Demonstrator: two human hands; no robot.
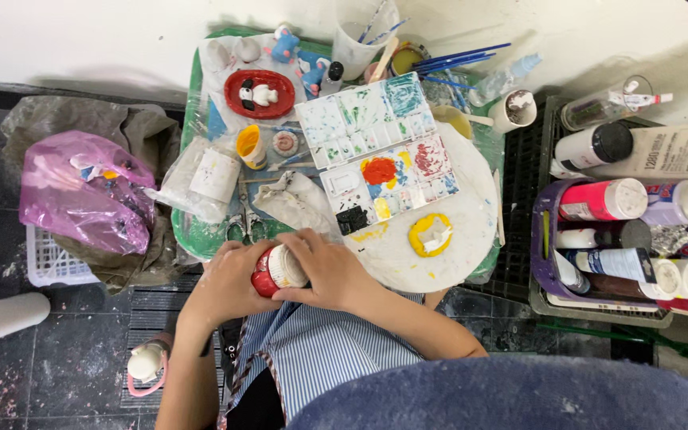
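- We see one round white board (455, 239) as the largest work surface, lying over a green tray (189, 231); on it sits one yellow ring of paint (430, 235).
- We count one pink plastic bag (81, 191) at the far left, resting on a grey sack, with one white basket (53, 267) beneath it.
- We count two mixing palettes (380, 151) laid edge to edge, both white and divided into small wells; the nearer one carries a large red-orange blot, the farther one mostly green and teal smears.
- One purple bin (547, 247) on the right holds several paint bottles lying on their sides; we cannot count them exactly.
- One red oval dish (260, 93) holds one small black-and-white figure.
- One clear cup at the top holds brushes, and a fan of blue-handled brushes (459, 60) lies beside it; their number we cannot tell.
- Our left hand (228, 283) wraps around the body of one red paint jar (276, 271), fingers curled close against it.
- Our right hand (332, 267) is closed over the jar's white lid, thumb and fingers pressing its rim.
- The jar is small, round, red with a paint-stained white cap, tilted sideways, held just at the near edge of the tray above a striped apron.
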